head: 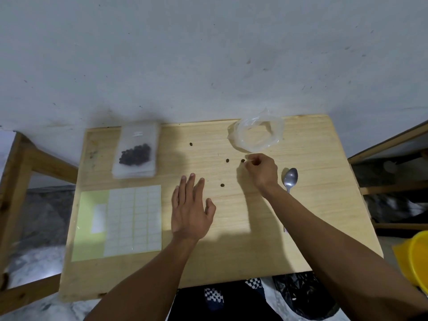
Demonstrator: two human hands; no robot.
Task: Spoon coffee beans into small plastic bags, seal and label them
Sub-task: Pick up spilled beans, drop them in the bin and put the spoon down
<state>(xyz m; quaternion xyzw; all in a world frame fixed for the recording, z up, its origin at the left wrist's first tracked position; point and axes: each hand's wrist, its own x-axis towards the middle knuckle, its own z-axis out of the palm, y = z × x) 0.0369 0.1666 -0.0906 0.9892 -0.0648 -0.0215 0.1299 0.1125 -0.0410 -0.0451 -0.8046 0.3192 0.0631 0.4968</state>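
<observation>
A small clear bag of coffee beans (pixel 135 154) lies on a stack of empty bags (pixel 136 171) at the table's far left. Below it lies a sheet of white labels (pixel 133 221) on yellow backing. A crumpled clear plastic bag (pixel 256 135) sits open at the far right. Loose beans lie scattered on the wood: one (pixel 190 144), another (pixel 227 160), a third (pixel 222 185). My right hand (pixel 261 169) has its fingers curled, fingertips pinched beside a bean (pixel 242 160). My left hand (pixel 191 209) hovers flat with fingers spread. A metal spoon (pixel 290 178) lies right of my right wrist.
The wooden table (pixel 231 251) stands against a grey-white wall. Wooden frames flank it on the left (pixel 14 181) and right (pixel 389 144). A yellow container (pixel 416 258) sits at the lower right edge. Patterned cloth and a dark bag lie below the table's near edge.
</observation>
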